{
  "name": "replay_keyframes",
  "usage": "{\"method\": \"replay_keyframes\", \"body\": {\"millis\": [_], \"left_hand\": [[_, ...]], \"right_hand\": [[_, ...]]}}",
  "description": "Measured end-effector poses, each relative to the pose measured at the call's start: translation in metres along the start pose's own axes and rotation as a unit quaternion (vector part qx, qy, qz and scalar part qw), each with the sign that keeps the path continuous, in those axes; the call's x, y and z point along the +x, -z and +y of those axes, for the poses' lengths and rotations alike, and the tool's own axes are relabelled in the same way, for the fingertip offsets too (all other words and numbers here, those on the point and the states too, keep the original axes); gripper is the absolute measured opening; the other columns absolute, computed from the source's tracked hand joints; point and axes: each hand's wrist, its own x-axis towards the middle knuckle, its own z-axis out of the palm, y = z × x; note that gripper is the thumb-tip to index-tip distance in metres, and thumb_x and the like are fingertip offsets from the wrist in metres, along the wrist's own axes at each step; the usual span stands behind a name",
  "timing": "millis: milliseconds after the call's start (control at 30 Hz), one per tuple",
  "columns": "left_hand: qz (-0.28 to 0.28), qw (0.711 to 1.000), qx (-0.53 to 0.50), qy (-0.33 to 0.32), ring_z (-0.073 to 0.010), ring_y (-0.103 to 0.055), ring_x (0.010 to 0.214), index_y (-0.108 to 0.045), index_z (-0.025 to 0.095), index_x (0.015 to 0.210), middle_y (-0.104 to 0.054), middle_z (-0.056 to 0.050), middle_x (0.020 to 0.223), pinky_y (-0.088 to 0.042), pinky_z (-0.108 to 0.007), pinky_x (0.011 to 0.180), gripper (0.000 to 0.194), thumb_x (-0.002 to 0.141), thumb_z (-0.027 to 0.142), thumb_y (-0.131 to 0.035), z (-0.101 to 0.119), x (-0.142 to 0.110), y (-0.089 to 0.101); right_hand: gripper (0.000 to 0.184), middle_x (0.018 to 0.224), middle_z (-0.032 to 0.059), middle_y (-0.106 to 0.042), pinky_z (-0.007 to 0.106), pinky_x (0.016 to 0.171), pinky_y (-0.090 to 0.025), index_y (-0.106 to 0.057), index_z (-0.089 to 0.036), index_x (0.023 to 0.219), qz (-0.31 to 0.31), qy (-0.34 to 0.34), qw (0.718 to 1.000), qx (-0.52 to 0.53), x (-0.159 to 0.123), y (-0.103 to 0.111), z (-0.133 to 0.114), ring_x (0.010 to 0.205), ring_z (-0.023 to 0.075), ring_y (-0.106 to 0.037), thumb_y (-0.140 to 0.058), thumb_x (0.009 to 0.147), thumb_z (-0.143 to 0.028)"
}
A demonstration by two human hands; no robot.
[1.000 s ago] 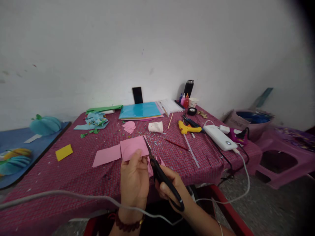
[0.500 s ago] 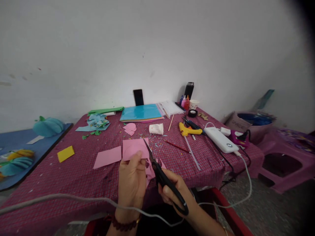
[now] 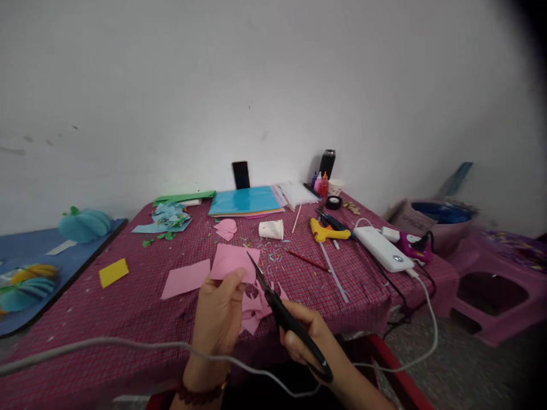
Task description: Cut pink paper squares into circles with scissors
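My left hand point(image 3: 222, 304) pinches a square of pink paper point(image 3: 228, 261) between thumb and fingers, held up above the table's front part. A faint curved line shows on the sheet. My right hand point(image 3: 305, 333) is closed around the handles of black scissors point(image 3: 280, 310). Their blades point up and left, with the tip over the paper's right part. Whether the blades are parted is hard to make out. Pink paper scraps point(image 3: 255, 312) lie beneath, between my hands. Left of them rests another pink paper piece point(image 3: 186, 279), and farther back are small pink rounded cutouts point(image 3: 226, 229).
A paper cup point(image 3: 271, 229) lies on its side amid small shavings. To the right are a red pencil point(image 3: 307, 259), a yellow glue gun point(image 3: 327, 231) and a white power bank point(image 3: 382, 248). A white cable point(image 3: 171, 344) crosses in front of my left wrist.
My left hand has shifted slightly left, tilting and turning the pink paper. The scissors' tip now overlaps the sheet farther from its right edge, and more of the scraps below shows.
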Motion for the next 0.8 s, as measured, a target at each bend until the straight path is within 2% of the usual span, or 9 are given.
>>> {"method": "replay_keyframes", "body": {"millis": [200, 433, 600, 800], "left_hand": [[0.015, 0.998, 0.050, 0.035, -0.0060, -0.039, 0.041, -0.049, 0.017, 0.058, -0.048, 0.008, 0.049, -0.032, -0.020, 0.041, 0.025, 0.058, 0.020, -0.073, 0.006, 0.004, 0.003], [-0.036, 0.994, 0.102, 0.028, -0.0054, -0.037, 0.043, -0.055, 0.015, 0.060, -0.048, 0.007, 0.049, -0.030, -0.019, 0.042, 0.018, 0.060, 0.020, -0.072, 0.011, 0.014, 0.009], [-0.092, 0.993, 0.056, 0.051, -0.0068, -0.042, 0.044, -0.057, 0.016, 0.060, -0.053, 0.006, 0.051, -0.036, -0.020, 0.046, 0.018, 0.056, 0.019, -0.073, 0.016, 0.023, 0.016], [-0.113, 0.990, 0.061, 0.053, -0.0067, -0.042, 0.045, -0.058, 0.017, 0.063, -0.054, 0.006, 0.054, -0.035, -0.020, 0.046, 0.013, 0.058, 0.015, -0.071, 0.013, 0.028, 0.024]], "right_hand": [[0.050, 0.060, -0.0057, -0.040, 0.016, 0.036, -0.019, -0.062, -0.021, 0.122, 0.007, -0.013, 1.000, -0.008, 0.000, 0.001, 0.003, 0.043, 0.0035, -0.027, -0.071, 0.077, -0.041], [0.057, 0.056, -0.0062, -0.040, 0.017, 0.035, -0.020, -0.061, -0.020, 0.125, -0.001, -0.027, 1.000, -0.013, 0.000, 0.003, -0.006, 0.043, 0.0042, -0.025, -0.072, 0.075, -0.043], [0.054, 0.056, -0.0063, -0.040, 0.016, 0.037, -0.021, -0.063, -0.022, 0.123, 0.000, -0.053, 0.998, -0.027, 0.001, 0.007, -0.004, 0.044, 0.0044, -0.028, -0.075, 0.073, -0.038], [0.056, 0.052, -0.0073, -0.039, 0.016, 0.034, -0.020, -0.063, -0.020, 0.123, -0.005, -0.050, 0.999, -0.019, 0.000, 0.006, -0.006, 0.041, 0.0037, -0.027, -0.074, 0.073, -0.041]]}}
